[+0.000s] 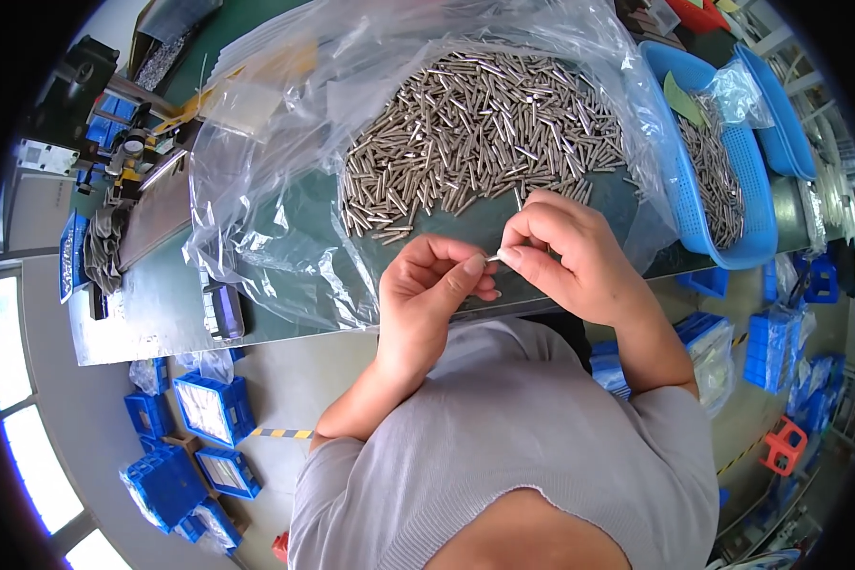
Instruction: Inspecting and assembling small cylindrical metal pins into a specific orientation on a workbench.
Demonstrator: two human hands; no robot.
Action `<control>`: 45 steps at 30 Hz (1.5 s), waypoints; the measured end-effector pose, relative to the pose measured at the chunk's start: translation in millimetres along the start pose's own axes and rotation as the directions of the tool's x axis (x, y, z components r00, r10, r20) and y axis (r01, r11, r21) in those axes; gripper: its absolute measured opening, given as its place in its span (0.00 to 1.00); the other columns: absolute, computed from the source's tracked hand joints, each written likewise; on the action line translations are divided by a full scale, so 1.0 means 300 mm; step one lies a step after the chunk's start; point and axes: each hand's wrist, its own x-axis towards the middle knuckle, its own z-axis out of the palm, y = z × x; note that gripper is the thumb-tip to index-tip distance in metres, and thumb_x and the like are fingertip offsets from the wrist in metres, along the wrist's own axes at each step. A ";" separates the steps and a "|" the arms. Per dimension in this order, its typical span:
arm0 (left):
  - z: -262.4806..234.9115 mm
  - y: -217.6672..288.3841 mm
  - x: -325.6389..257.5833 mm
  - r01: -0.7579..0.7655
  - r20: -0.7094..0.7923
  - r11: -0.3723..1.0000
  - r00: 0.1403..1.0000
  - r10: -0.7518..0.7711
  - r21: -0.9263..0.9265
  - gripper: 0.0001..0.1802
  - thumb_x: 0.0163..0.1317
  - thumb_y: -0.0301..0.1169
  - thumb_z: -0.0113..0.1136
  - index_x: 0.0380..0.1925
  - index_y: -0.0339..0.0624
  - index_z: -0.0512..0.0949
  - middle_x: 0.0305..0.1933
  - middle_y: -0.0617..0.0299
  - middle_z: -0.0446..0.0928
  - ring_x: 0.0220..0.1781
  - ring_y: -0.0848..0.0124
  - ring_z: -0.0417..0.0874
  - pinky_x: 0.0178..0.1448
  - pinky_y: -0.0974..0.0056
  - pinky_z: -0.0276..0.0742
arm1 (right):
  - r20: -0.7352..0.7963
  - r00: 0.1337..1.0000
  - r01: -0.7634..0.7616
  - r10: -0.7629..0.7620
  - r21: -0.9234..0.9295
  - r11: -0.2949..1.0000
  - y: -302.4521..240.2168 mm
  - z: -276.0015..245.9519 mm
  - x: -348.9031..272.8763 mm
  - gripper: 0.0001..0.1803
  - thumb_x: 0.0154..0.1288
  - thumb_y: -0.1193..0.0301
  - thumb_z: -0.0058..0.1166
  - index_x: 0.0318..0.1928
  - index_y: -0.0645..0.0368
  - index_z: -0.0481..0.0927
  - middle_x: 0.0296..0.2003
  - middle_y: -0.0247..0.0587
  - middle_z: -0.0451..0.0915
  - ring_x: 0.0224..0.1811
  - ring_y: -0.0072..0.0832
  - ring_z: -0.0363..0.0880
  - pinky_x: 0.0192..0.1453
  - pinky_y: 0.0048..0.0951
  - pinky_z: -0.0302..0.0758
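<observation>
Steel, thin and short: one pin (pixel 493 256) sits pinched between the two hands, just above the table's near edge. The left hand (pixel 434 285) grasps one end between thumb and curled fingers; the right hand (pixel 565 249) clamps the other end with thumb and forefinger, its other fingers folded in. The fingertips nearly touch around it.

Just beyond the grip lies the pile of pins (pixel 480 133), spread on a clear plastic sheet (pixel 275 218) that crumples up to the left of the hands and covers much of the green table (pixel 161 304). Nothing lies between the hands and the pile's near rim. To the right of the grip stands a blue basket (pixel 679 190) with more pins and a clear bag inside; a second blue basket (pixel 779 123) stands beyond it. Left of the grip, past the sheet, a small dark device (pixel 223 312) lies on the table.

Below the table, blue boxes (pixel 214 408) with pale rectangular labels sit on the floor to the left; more stand to the right.
</observation>
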 end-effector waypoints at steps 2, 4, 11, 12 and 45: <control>0.004 -0.002 0.003 0.007 0.020 1.000 1.000 -0.007 0.006 0.04 0.62 0.22 0.54 0.35 0.32 0.73 0.33 0.55 0.79 0.32 0.72 0.81 0.39 0.67 0.80 | 0.006 1.000 0.003 -0.003 0.028 1.000 0.003 0.004 0.004 0.04 0.55 0.78 0.56 0.28 0.62 0.73 0.23 0.36 0.67 0.22 0.25 0.67 0.26 0.26 0.63; 0.006 -0.003 0.005 0.013 0.038 1.000 0.999 -0.013 0.013 0.04 0.62 0.21 0.55 0.34 0.31 0.73 0.33 0.55 0.79 0.31 0.72 0.81 0.39 0.67 0.80 | 0.021 0.999 -0.026 0.024 0.113 0.993 0.013 0.018 -0.002 0.05 0.54 0.78 0.58 0.28 0.62 0.74 0.23 0.36 0.68 0.22 0.25 0.67 0.26 0.26 0.64; 0.032 0.002 0.010 0.029 0.025 0.999 0.999 -0.028 -0.015 0.03 0.61 0.20 0.53 0.33 0.30 0.73 0.32 0.54 0.79 0.31 0.70 0.81 0.39 0.67 0.80 | -0.111 0.993 0.046 -0.044 0.012 0.999 0.003 0.025 -0.025 0.05 0.53 0.77 0.59 0.27 0.60 0.74 0.22 0.37 0.70 0.22 0.29 0.69 0.25 0.28 0.65; 0.032 -0.003 0.007 0.035 0.023 0.999 0.999 -0.034 -0.018 0.02 0.61 0.19 0.53 0.33 0.30 0.73 0.32 0.54 0.79 0.30 0.69 0.81 0.39 0.67 0.80 | -0.112 0.991 0.077 -0.076 0.006 0.997 0.005 0.021 -0.031 0.06 0.53 0.77 0.59 0.28 0.60 0.74 0.23 0.38 0.70 0.22 0.30 0.70 0.24 0.29 0.65; -0.022 0.017 0.001 -0.052 -0.024 0.997 0.998 0.050 -0.062 0.03 0.62 0.21 0.54 0.34 0.32 0.73 0.35 0.53 0.79 0.32 0.72 0.80 0.39 0.66 0.81 | 0.098 0.995 0.038 0.017 -0.537 0.843 0.068 -0.051 0.015 0.08 0.50 0.74 0.60 0.31 0.58 0.75 0.29 0.38 0.72 0.31 0.37 0.74 0.34 0.35 0.72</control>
